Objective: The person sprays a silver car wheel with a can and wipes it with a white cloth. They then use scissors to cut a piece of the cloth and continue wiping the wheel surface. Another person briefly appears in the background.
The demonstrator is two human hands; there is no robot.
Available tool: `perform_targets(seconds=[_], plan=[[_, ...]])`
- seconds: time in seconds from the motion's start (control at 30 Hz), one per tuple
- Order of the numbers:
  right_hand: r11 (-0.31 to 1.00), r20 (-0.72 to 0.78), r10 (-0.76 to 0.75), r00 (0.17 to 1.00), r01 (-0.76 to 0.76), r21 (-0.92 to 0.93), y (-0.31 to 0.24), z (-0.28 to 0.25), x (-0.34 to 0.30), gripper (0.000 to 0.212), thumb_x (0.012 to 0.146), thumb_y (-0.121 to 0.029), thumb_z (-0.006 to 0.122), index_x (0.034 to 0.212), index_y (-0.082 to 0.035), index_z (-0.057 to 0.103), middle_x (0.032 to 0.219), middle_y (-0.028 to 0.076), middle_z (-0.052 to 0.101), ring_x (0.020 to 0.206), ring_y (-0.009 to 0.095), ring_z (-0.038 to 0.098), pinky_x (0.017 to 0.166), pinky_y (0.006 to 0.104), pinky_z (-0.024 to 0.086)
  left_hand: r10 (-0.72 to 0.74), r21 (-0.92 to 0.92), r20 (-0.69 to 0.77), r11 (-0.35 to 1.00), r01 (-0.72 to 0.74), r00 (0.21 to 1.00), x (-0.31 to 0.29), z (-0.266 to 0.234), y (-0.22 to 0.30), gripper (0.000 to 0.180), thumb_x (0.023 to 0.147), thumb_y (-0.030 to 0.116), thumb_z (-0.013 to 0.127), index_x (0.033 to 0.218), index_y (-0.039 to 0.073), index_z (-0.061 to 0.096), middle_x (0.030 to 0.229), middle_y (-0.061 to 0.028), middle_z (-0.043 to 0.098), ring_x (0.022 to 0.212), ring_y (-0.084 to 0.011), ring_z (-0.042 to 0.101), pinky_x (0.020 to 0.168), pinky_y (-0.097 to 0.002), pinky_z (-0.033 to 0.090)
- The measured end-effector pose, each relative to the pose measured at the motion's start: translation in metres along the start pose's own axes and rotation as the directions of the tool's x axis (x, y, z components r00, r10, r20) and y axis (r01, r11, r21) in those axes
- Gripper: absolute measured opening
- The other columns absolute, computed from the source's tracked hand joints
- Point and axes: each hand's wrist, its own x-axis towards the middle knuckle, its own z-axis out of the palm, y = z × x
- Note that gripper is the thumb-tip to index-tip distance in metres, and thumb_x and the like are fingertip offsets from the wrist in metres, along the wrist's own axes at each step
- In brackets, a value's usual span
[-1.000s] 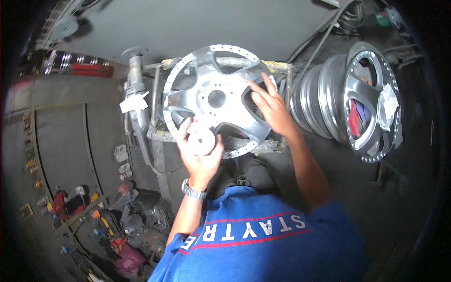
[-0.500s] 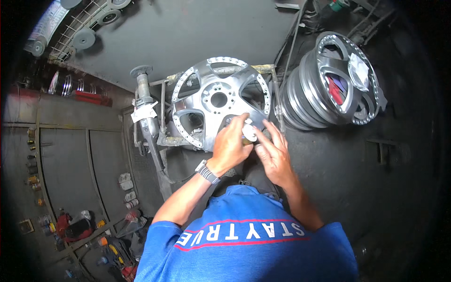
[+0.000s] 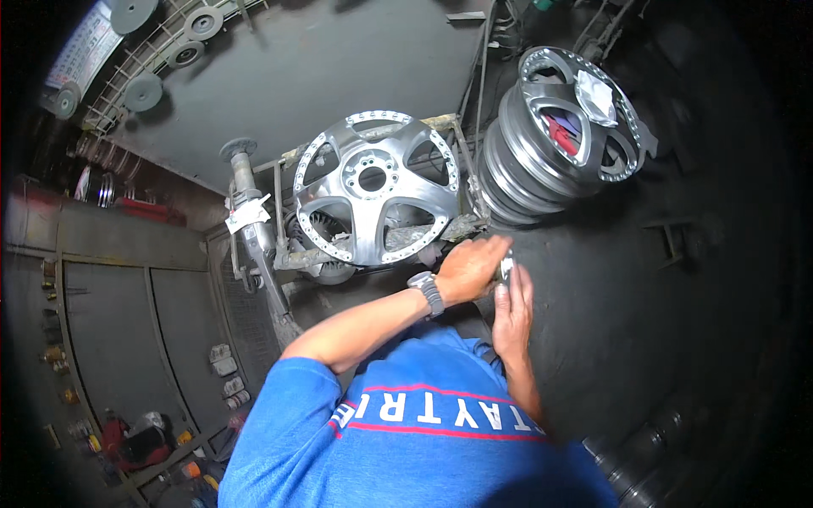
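In the head view, both hands have swung away from the five-spoke wheel (image 3: 368,216), over which they were working half a second earlier; they now meet to its near right, apart from it, around a small pale piece (image 3: 506,267). For the work this seems to mean a pause on the metal and attention on that piece — the wheel lies face up on the battered frame (image 3: 279,199), its whole face uncovered and neither hand touching it. The left hand (image 3: 468,271) bends over the piece from the left and hides most of it, so I cannot tell whether its fingers grip; the right hand (image 3: 513,317) is unclenched, its fingers straight beside the piece. Just left of the wheel a long grey power tool (image 3: 264,241) with a white wrap (image 3: 247,215) stands close against the frame, crowding that side. To the far right, a stack of silver rims (image 3: 512,182) closes in the other side — white paper (image 3: 597,97) lies on its tilted top wheel and a red cloth (image 3: 561,135) shows through a spoke opening. Far left, grey round discs (image 3: 144,91) hang along a wire rack (image 3: 108,103), well apart from the hands.
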Motion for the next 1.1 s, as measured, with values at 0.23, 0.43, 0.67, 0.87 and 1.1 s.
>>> perform_targets(seconds=[0.23, 0.43, 0.67, 0.87, 1.1], plan=[[0.969, 0.247, -0.233, 0.941, 0.203, 0.142, -0.048, -0.015, 0.072, 0.057, 0.118, -0.037, 0.051, 0.161, -0.001, 0.059, 0.17, 0.025, 0.045, 0.155, 0.04, 0.046, 0.128, 0.05, 0.035, -0.301, -0.437, -0.49, 0.897, 0.069, 0.818, -0.001, -0.014, -0.014, 0.089, 0.072, 0.006, 0.089, 0.154, 0.005, 0.053, 0.143, -0.0219, 0.066, 0.128, -0.0444, 0.069, 0.107, -0.0486, 0.058], [0.708, 0.519, -0.105, 0.848, -0.303, 0.638, -0.04, 0.002, 0.128, 0.066, 0.121, -0.044, 0.04, 0.17, 0.0, 0.046, 0.178, 0.012, 0.042, 0.162, 0.027, 0.039, 0.123, 0.0443, 0.039, -0.427, -0.479, -0.543, 0.865, 0.151, 0.723, 0.011, -0.032, -0.038, 0.09, 0.076, 0.01, 0.09, 0.157, 0.006, 0.051, 0.148, -0.0191, 0.065, 0.136, -0.0386, 0.066, 0.112, -0.0455, 0.054], [0.274, 0.723, 0.005, 0.691, -0.696, 0.663, -0.04, 0.022, 0.21, 0.075, 0.119, -0.058, 0.032, 0.165, 0.0, 0.045, 0.17, 0.017, 0.049, 0.159, 0.03, 0.043, 0.117, 0.0471, 0.042, -0.571, -0.539, -0.584, 0.804, 0.25, 0.577, 0.035, -0.033, -0.068, 0.087, 0.081, 0.01, 0.091, 0.157, 0.003, 0.049, 0.147, -0.0187, 0.068, 0.133, -0.0337, 0.069, 0.113, -0.0437, 0.054], [0.695, 0.752, -0.054, 0.657, -0.516, 0.501, 0.015, 0.117, 0.304, 0.065, 0.119, -0.047, 0.045, 0.164, 0.0, 0.049, 0.17, 0.017, 0.049, 0.158, 0.035, 0.044, 0.122, 0.0504, 0.039, -0.677, -0.566, -0.658, 0.733, 0.377, 0.328, 0.038, -0.038, -0.081, 0.086, 0.081, 0.006, 0.093, 0.156, 0.003, 0.05, 0.146, -0.0181, 0.067, 0.133, -0.0314, 0.068, 0.112, -0.0425, 0.054], [0.677, 0.619, -0.47, 0.629, 0.707, -0.205, 0.036, 0.223, 0.348, 0.06, 0.111, -0.048, 0.061, 0.166, -0.023, 0.054, 0.175, 0.019, 0.037, 0.165, 0.047, 0.026, 0.118, 0.0906, 0.017, -0.701, -0.573, -0.712, 0.607, 0.551, 0.032, 0.007, -0.031, -0.089, 0.089, 0.081, 0.003, 0.094, 0.156, 0.0, 0.046, 0.146, -0.021, 0.063, 0.136, -0.0315, 0.064, 0.115, -0.0421, 0.052]])
